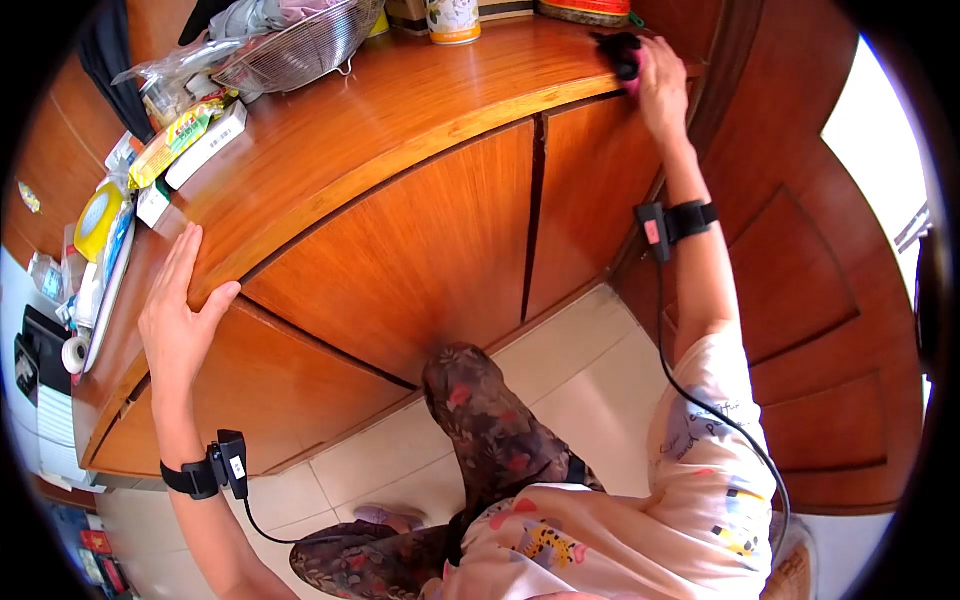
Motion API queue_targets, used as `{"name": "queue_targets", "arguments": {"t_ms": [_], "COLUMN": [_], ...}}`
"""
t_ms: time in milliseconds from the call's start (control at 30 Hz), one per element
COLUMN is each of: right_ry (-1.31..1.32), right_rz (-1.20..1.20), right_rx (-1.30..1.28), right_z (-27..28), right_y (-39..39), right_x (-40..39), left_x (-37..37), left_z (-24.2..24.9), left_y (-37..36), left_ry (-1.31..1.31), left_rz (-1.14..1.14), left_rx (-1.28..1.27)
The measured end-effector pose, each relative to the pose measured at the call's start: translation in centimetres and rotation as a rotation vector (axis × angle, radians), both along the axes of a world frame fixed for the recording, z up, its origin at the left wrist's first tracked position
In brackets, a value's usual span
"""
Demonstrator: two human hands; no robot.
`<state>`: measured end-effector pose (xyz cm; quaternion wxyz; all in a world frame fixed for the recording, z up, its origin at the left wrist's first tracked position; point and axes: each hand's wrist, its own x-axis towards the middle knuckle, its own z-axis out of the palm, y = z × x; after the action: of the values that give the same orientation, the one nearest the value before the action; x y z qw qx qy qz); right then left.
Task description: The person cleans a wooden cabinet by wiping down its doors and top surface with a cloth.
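Head view: you're mid-wipe on the wooden cabinet top (420, 90), working its far right corner. Your right hand (662, 85) is closed around a dark cloth with a pink edge (626, 55), pressing it onto the wood near the right edge, just beside the wall panel (800, 250); fingers curl over it, so the grip reads snug, not loose. Your left hand (180, 310) lies flat and spread wide on the front left edge of the top, holding nothing, thumb hooked over the lip, looks like bracing. Both wrists carry black strap sensors with cables. My read: the next stroke calls for dragging the cloth back across the bare middle, minding the clutter at the back and left: wire basket (300, 45), tin can (453, 20), boxes and packets (195, 140). Cabinet doors (430, 250) below are shut.
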<state>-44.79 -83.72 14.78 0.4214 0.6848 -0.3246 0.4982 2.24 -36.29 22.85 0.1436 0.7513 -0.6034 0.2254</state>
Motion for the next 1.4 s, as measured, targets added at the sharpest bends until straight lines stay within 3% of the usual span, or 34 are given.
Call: {"name": "queue_targets", "arguments": {"t_ms": [100,167,233,300,333,400,467,567,667,800,1000,1400], "right_ry": [-0.052,-0.304,-0.336,0.018,-0.291,-0.398,-0.725,-0.836,-0.939,-0.981,-1.000,-0.811], "right_rz": [-0.138,0.047,0.021,-0.347,-0.087,-0.051,0.193,0.310,0.261,0.239,0.279,0.435], "right_rx": [0.076,0.181,0.245,0.340,0.482,0.495,0.599,0.663,0.590,0.701,0.644,0.507], "right_z": [-0.4,1.4,1.4,1.7,1.0,-0.6,0.7,1.5,1.4,2.2,1.3,-0.3], "right_y": [-6.0,-2.8,-5.1,-6.2,-5.9,-8.4,-3.4,1.3,-0.7,-3.9,-2.8,14.3], "right_x": [-4.7,-3.1,-4.8,-6.3,-5.7,-5.4,-2.3,0.5,0.5,-2.3,-0.3,14.8], "left_x": [-0.1,0.0,0.1,0.1,0.1,0.2,0.3,0.2,0.4,0.1,-0.1,-0.1], "left_z": [0.0,0.0,-0.2,-0.2,-0.2,-0.1,-0.2,-0.2,-0.4,-0.1,-0.3,-0.5], "left_y": [0.0,0.0,0.0,-0.1,0.0,0.1,0.1,0.0,0.0,0.1,0.0,0.0], "left_ry": [-0.005,-0.008,-0.018,-0.027,-0.020,-0.014,-0.005,-0.021,-0.021,-0.018,-0.012,-0.029], "left_rz": [-0.001,-0.002,-0.005,-0.013,-0.012,-0.012,-0.011,-0.006,-0.027,-0.012,-0.022,-0.019], "left_rx": [0.012,0.012,-0.009,-0.033,-0.015,-0.001,-0.002,0.001,-0.008,-0.017,-0.039,-0.069]}}
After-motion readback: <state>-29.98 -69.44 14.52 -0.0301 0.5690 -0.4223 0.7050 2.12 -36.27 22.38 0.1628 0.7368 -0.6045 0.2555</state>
